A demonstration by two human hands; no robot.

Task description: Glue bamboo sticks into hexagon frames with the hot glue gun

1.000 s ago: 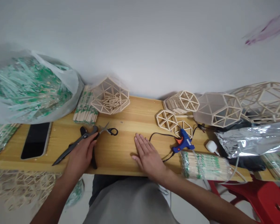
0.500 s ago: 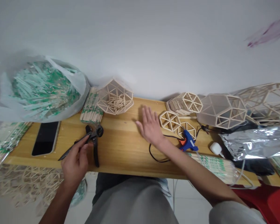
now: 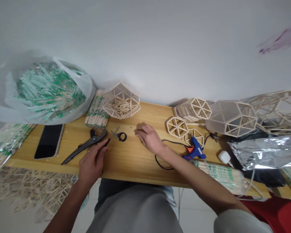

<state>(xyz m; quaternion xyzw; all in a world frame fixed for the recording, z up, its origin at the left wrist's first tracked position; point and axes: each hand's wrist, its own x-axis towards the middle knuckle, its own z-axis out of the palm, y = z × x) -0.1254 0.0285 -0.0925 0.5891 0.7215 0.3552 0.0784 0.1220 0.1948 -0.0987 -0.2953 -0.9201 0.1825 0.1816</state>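
Small black scissors (image 3: 114, 133) with parted blades are in my left hand (image 3: 91, 163), whose fingers are closed on one handle; the other loop points right. Beside that hand, large dark shears (image 3: 81, 147) lie slantwise on the wooden table (image 3: 128, 161). My right hand (image 3: 150, 139) hovers low over the middle of the table, its fingers loosely bent and apart, with nothing visible in them. A tiny scrap (image 3: 131, 127) lies just left of its fingertips.
A stick frame holding short sticks (image 3: 122, 105) stands behind. Left are a plastic bag (image 3: 48, 94), phone (image 3: 49, 141) and stick packs (image 3: 97, 111). Right are hexagonal frames (image 3: 177, 127), a blue glue gun (image 3: 196, 150) with its cable, larger stick frames (image 3: 232, 118) and silver foil packaging (image 3: 269, 152).
My left hand has moved right from the shears and now grips the small scissors. My right hand, earlier spread flat, has drawn slightly back and left with its fingers bent.
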